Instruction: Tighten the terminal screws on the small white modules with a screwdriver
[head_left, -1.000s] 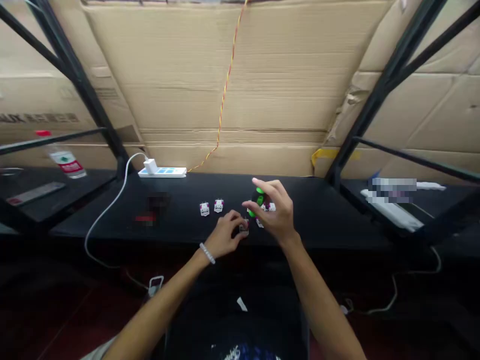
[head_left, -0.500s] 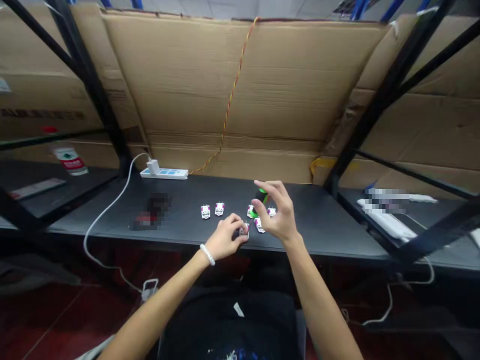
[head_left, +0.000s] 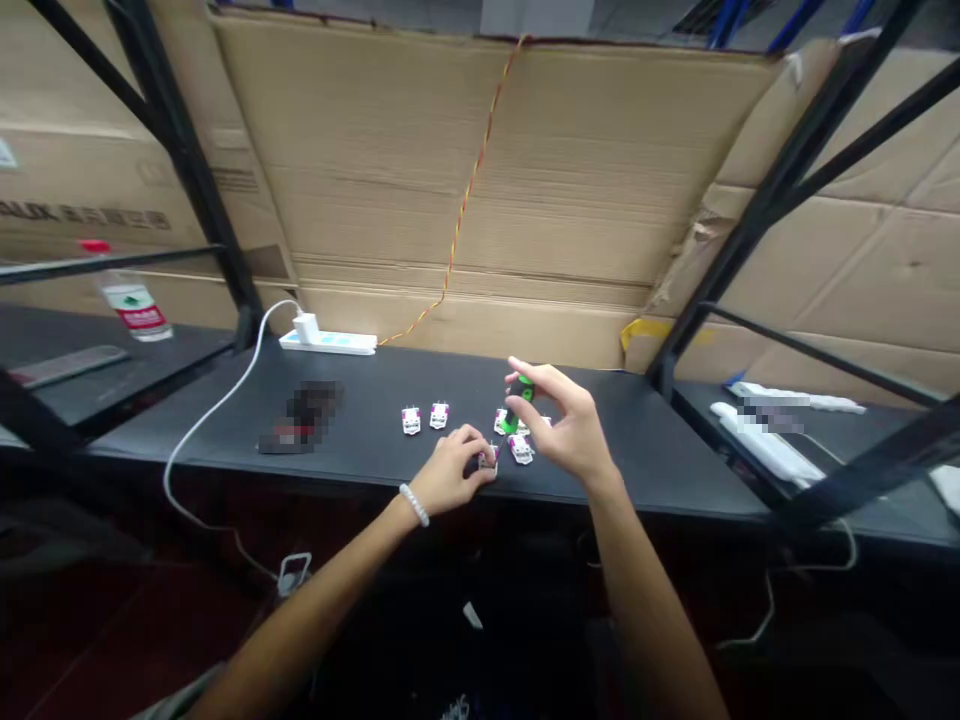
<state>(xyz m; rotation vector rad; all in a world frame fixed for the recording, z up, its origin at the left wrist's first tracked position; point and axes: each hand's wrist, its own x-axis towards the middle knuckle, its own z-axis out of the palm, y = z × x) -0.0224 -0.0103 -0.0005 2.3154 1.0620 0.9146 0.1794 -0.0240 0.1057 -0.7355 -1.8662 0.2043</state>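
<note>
Green-and-black tool (head_left: 522,388) in one hand, little white-and-purple piece (head_left: 490,458) in the other

So the right hand (head_left: 566,415) has the tool between thumb and curled fingers, with the index finger sticking out above it. It's leaning a bit, and its lower green end is right by the small pieces on the black table (head_left: 360,400). Can't tell if that end is touching any of them.

Left hand (head_left: 448,470) is pinched shut on the white-and-purple piece near the table's front edge. Fingers cover most of it, so details are a no-go. There's a white bracelet (head_left: 414,505) on that wrist.

Two more pieces, the far-left one (head_left: 411,420) and its neighbor (head_left: 439,415), sit side by side, apart from the hands. Another, the near-right one (head_left: 520,449), lies between the hands, with others partly hidden behind the right hand. Farther back on the left there's a white power strip (head_left: 341,344) against the cardboard (head_left: 375,170).
</note>
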